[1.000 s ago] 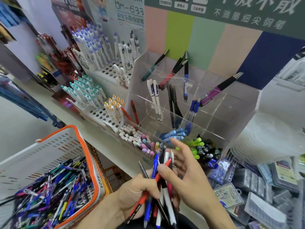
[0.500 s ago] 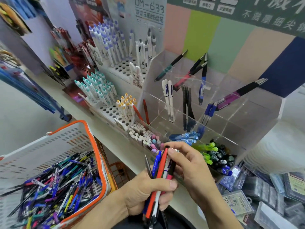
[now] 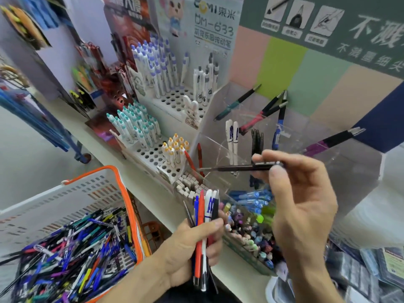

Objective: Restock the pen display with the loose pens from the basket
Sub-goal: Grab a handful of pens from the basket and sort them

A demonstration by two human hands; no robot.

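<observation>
I saw the right hand (image 3: 299, 206) pinching a black pen (image 3: 244, 167) level before the clear pen display (image 3: 273, 149). Left hand (image 3: 192, 248) gripped a pen bundle (image 3: 205, 217). Basket (image 3: 122, 193) of loose pens sat lower left. Backing card (image 3: 213, 25) read "DM-633".

Pale shelf (image 3: 105, 149) with white perforated pen stands (image 3: 153, 154), clear acrylic display (image 3: 341, 171), eraser tray (image 3: 247, 254).

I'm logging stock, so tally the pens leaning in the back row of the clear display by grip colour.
Teal-grip pen: 1
Red-grip pens: 2
Blue pen: 1
Purple-grip pen: 1
Total: 5
</observation>
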